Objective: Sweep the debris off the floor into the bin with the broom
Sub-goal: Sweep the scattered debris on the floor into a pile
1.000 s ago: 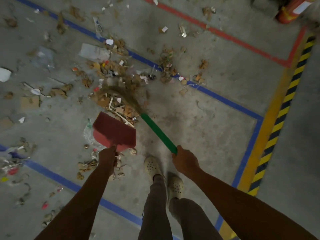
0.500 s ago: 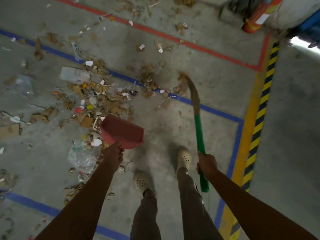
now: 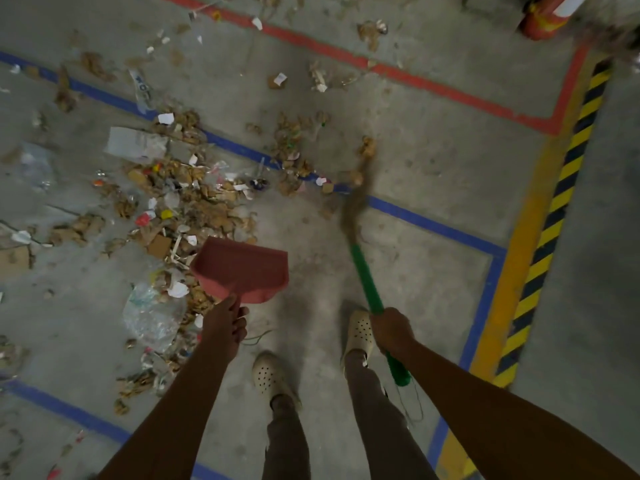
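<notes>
My right hand (image 3: pixel 391 332) grips the green handle of the broom (image 3: pixel 363 271). Its brown bristles (image 3: pixel 355 202) are blurred and lie on the blue floor line, touching loose scraps. My left hand (image 3: pixel 225 323) holds the handle of a red dustpan (image 3: pixel 242 268), which sits tilted at the right edge of a big pile of debris (image 3: pixel 194 202): cardboard bits, paper and plastic. More scraps (image 3: pixel 294 143) lie scattered along the blue line left of the bristles. No bin is in view.
My feet in pale perforated clogs (image 3: pixel 360 332) stand just behind the dustpan and broom. A crumpled clear plastic bag (image 3: pixel 152 317) lies left of my left hand. Red tape (image 3: pixel 415 76), blue tape and a yellow-black hazard stripe (image 3: pixel 554 209) mark the concrete floor. An orange-red cylinder (image 3: pixel 543 15) stands top right.
The broom swung from the pile in front of the dustpan out to the right and now tilts back leftward, bristles on the blue line. The dustpan stayed by the pile.
</notes>
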`<state>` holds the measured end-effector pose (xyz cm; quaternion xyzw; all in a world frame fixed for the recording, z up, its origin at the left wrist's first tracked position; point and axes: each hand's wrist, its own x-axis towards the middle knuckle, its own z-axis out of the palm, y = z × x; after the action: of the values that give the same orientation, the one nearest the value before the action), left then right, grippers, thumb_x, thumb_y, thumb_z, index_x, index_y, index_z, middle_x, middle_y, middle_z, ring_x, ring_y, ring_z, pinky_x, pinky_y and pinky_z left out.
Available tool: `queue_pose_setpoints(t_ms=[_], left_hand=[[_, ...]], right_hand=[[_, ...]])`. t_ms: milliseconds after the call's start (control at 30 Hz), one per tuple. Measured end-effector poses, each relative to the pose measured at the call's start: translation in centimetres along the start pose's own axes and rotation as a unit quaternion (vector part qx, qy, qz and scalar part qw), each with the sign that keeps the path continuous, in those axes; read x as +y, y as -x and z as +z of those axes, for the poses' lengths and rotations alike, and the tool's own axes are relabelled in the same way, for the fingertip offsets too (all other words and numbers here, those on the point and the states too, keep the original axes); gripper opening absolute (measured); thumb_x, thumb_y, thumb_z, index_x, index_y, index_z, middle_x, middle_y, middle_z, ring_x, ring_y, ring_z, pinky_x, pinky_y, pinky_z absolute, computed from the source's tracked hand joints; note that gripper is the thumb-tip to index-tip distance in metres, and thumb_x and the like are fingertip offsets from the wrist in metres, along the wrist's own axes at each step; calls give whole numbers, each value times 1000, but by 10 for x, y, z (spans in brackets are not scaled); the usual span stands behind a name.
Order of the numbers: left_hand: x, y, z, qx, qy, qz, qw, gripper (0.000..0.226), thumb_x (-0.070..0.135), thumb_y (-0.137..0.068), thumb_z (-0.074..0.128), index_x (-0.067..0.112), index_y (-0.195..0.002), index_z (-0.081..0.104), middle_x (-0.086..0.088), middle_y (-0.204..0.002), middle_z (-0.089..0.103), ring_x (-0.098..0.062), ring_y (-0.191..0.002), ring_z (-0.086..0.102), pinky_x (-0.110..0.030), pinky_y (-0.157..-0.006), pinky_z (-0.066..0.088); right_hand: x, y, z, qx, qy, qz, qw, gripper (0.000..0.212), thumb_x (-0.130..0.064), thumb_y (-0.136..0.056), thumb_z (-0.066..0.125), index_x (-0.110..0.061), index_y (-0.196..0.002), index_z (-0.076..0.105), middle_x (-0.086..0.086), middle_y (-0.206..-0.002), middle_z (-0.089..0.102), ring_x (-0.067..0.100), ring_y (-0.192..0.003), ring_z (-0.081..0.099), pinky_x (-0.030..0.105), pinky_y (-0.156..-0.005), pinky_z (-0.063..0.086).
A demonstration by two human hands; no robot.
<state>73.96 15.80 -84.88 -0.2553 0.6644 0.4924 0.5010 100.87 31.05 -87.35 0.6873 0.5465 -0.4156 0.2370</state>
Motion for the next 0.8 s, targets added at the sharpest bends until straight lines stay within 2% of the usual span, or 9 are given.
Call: queue_pose_setpoints(t_ms=[100, 167, 333, 467, 600, 700, 800], left_hand=[[-1, -3, 8, 27, -11, 7, 1000, 19, 23, -100, 49, 15, -85, 57, -3, -63, 50, -6, -31, 27, -13, -33, 19], [1, 2, 13, 61, 1, 21, 998, 19, 25, -98, 55, 15, -82, 57, -3, -63, 51, -6, -31, 27, -13, -33, 20], [14, 25, 21, 84, 60, 66, 992, 23, 21, -99, 47, 16, -77, 48, -1, -63, 47, -5, -30, 26, -12, -32, 17], [31, 34, 31, 75, 53, 75, 993, 25, 25, -99, 51, 17, -75, 47, 1, -57, 48, -6, -30, 26, -13, -33, 16], [42, 35, 53, 61, 51, 74, 994, 27, 25, -99, 54, 17, -74, 47, -2, -61, 47, -6, -30, 26, -13, -32, 18], [49, 30, 74, 46, 46, 67, 996, 26, 27, -97, 56, 17, -74, 48, -4, -63, 48, -7, -30, 25, -12, -33, 18], [56, 19, 99, 27, 31, 59, 997, 19, 24, -99, 51, 17, -81, 52, -5, -65, 47, -6, -30, 25, -13, -32, 18]], right_hand=[[-27, 2, -7, -41, 111, -117, 986, 35, -37, -100, 51, -7, -116, 59, 4, -93, 64, 19, -79, 61, 26, -62, 47], [-44, 7, -17, -41, 165, -169, 971, 33, -36, -101, 50, -9, -117, 57, 8, -104, 67, 23, -88, 65, 29, -68, 50], [-49, 19, -42, 7, 155, -207, 966, 32, -38, -101, 47, -12, -120, 55, 6, -105, 67, 23, -92, 67, 29, -71, 51], [-31, 13, -74, 51, 99, -179, 978, 32, -40, -101, 47, -14, -116, 56, 0, -89, 63, 17, -81, 65, 28, -67, 54], [-14, 0, -108, 94, 40, -117, 988, 33, -40, -102, 48, -11, -111, 60, -2, -82, 60, 11, -70, 59, 22, -57, 44], [-7, -19, -131, 109, -36, -44, 992, 37, -42, -100, 50, -8, -106, 62, 5, -84, 65, 20, -71, 64, 29, -57, 48], [-7, -43, -152, 118, -136, 44, 983, 42, -44, -97, 55, -3, -100, 64, 10, -75, 68, 24, -58, 65, 32, -50, 52]])
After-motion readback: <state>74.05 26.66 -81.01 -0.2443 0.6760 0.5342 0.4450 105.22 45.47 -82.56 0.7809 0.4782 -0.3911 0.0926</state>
